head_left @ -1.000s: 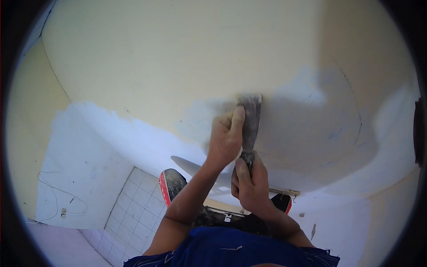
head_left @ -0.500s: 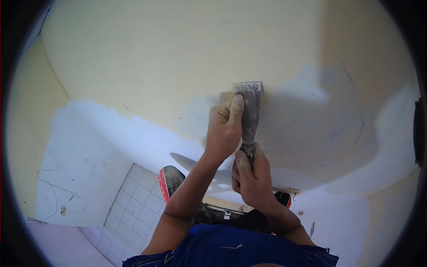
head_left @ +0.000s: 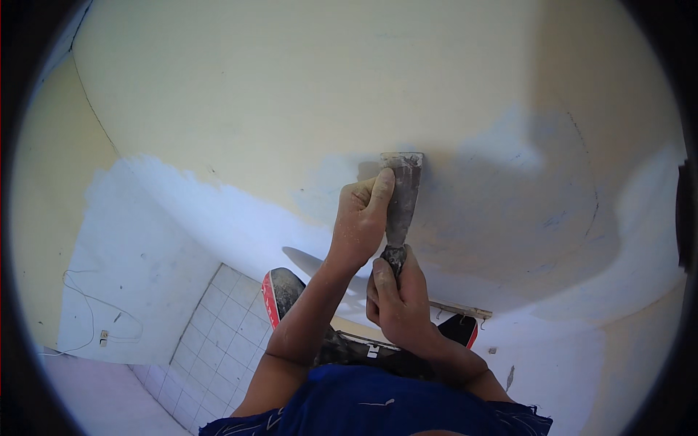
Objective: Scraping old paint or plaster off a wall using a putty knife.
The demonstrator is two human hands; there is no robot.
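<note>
A wide putty knife [head_left: 405,207] with a scuffed grey blade stands against the wall [head_left: 305,87], its broad edge pointing up and away from me. My right hand [head_left: 402,305] is closed around its dark, dusty handle. My left hand [head_left: 358,225] grips the left side of the blade, with the thumb lying on its face and the other fingers tucked behind. Pale dust coats the fingers of both hands. Around the blade the yellowish wall has smeared whitish-grey patches [head_left: 494,182]. Whether the blade edge touches the wall is hard to tell.
Below me are my shoes, one dark with a red-and-white side [head_left: 285,294]. A wooden rail with metal hooks [head_left: 462,310] sits low on the wall, right of centre. At left are floor tiles [head_left: 218,327], a loose cable [head_left: 92,320] and a wall socket [head_left: 104,338].
Both hands and the putty knife have moved down the wall toward me and slightly left. The grip looks the same.
</note>
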